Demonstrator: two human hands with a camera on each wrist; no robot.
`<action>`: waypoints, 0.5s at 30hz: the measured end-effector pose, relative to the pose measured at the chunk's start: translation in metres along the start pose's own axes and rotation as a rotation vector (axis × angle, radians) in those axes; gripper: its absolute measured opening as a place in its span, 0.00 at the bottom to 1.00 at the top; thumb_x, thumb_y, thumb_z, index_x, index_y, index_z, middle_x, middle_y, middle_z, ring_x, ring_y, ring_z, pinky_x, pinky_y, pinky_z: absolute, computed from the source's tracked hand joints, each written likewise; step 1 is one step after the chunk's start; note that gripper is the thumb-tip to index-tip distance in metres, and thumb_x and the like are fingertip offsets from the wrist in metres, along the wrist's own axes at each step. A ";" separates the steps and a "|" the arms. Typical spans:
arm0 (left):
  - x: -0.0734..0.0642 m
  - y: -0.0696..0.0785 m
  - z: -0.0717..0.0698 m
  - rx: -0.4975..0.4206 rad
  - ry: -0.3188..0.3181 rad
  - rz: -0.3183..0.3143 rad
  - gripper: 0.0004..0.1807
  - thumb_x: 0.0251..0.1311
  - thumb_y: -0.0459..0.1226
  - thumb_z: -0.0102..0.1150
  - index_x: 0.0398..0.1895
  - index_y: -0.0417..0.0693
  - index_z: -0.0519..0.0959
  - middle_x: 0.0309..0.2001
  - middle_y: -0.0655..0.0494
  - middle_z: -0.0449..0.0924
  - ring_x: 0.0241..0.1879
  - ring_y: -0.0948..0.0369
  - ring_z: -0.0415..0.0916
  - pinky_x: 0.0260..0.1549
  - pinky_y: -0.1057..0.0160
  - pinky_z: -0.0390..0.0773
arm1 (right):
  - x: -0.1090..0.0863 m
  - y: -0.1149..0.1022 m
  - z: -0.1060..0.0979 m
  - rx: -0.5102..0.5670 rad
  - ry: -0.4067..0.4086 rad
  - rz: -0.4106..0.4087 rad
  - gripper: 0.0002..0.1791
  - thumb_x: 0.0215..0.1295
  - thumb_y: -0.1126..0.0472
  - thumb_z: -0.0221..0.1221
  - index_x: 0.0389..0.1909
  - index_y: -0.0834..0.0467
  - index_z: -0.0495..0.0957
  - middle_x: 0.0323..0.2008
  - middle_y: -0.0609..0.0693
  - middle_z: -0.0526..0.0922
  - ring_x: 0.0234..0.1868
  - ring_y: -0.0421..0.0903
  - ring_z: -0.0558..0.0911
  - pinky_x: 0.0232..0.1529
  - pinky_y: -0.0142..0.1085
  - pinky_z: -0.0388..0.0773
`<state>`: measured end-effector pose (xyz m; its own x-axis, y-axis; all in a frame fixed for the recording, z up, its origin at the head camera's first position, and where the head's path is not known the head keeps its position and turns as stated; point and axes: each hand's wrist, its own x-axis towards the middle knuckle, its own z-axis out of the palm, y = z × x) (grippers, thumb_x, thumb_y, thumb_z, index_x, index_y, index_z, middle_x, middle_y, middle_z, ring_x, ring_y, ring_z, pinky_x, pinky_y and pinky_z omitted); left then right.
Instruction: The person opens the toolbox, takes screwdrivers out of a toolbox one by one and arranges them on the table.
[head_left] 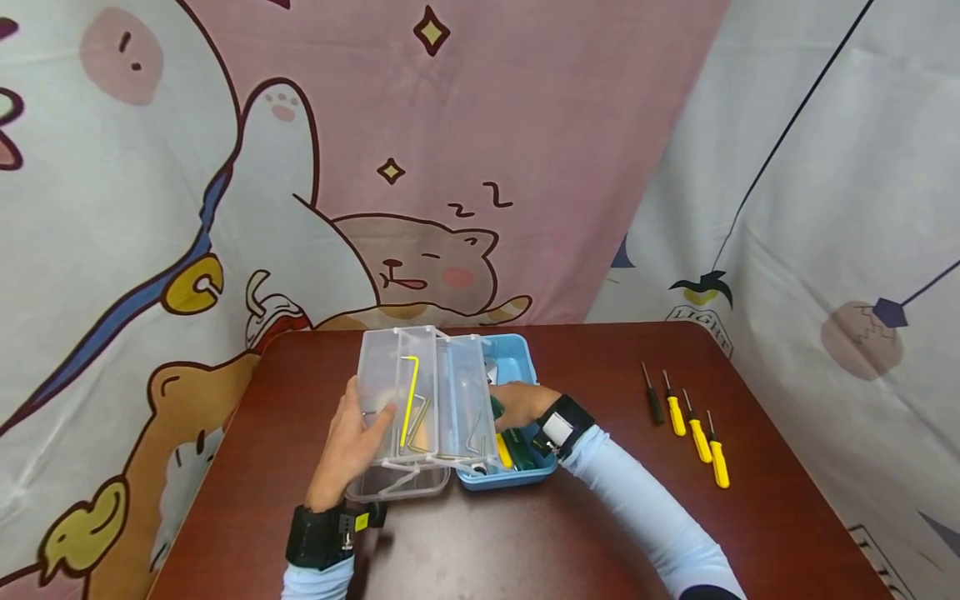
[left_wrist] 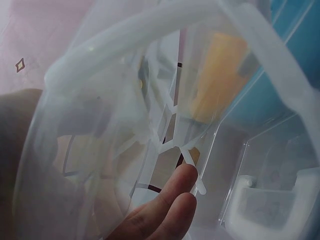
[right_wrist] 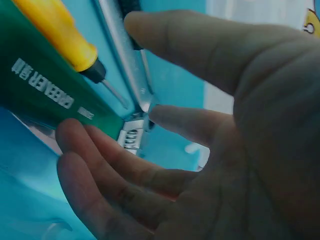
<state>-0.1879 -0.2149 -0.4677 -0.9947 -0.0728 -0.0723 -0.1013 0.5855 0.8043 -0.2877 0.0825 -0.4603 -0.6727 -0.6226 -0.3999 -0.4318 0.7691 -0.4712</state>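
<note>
Backdrop: a printed cloth (head_left: 480,125) with cartoon animals, pink and white, filling the upper part of the head view.
Tabletop: reddish-brown (head_left: 585,533), spreading across the lower half of the frame.
Blue toolbox: lies open (head_left: 513,350) at the centre of the frame, with tools inside.
Clear trays: two see-through compartments (head_left: 378,350), joined by white links, just left of centre; the right one overlaps the left part of the blue toolbox.
Clear lid: a see-through piece (head_left: 401,485) showing below the trays, lower centre.
Right hand: reaches into the blue toolbox from the right (head_left: 521,403); its fingers are parted and loosely bent, clasping nothing, the tips close to the green case. Whether they touch it I cannot tell.
Left hand: grips the left side of the clear trays (head_left: 351,442), thumb over the front, other fingers at the outer edge.
Green case: inside the blue toolbox, white lettering on it (right_wrist: 50,75), at the left of the right wrist view.
Boxed screwdriver: yellow handle (right_wrist: 65,35), beside the green case, upper left of that view.
Loose screwdrivers: three yellow-handled (head_left: 701,442) and one dark-handled (head_left: 655,407), in a slanting row at the right of the frame.
Yellow hex key: upright in the left tray (head_left: 409,404), silver ones next to it.
</note>
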 end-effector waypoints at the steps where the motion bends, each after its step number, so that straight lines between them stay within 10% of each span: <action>1: 0.000 0.000 0.000 0.000 0.001 -0.001 0.49 0.78 0.46 0.54 0.86 0.40 0.36 0.79 0.30 0.54 0.73 0.36 0.63 0.71 0.30 0.65 | 0.002 0.000 0.001 -0.011 0.004 0.001 0.40 0.68 0.50 0.71 0.78 0.48 0.66 0.72 0.53 0.77 0.66 0.53 0.78 0.72 0.57 0.71; 15: 0.001 0.001 0.001 0.012 0.015 0.016 0.49 0.77 0.46 0.56 0.85 0.37 0.38 0.77 0.30 0.57 0.74 0.35 0.62 0.73 0.31 0.63 | 0.026 0.000 0.018 -0.128 0.059 0.125 0.31 0.50 0.53 0.81 0.57 0.45 0.84 0.54 0.49 0.87 0.55 0.52 0.77 0.60 0.53 0.79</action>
<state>-0.1895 -0.2140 -0.4673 -0.9958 -0.0760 -0.0504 -0.0859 0.5964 0.7981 -0.2944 0.0640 -0.4847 -0.7586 -0.5140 -0.4004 -0.4127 0.8546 -0.3152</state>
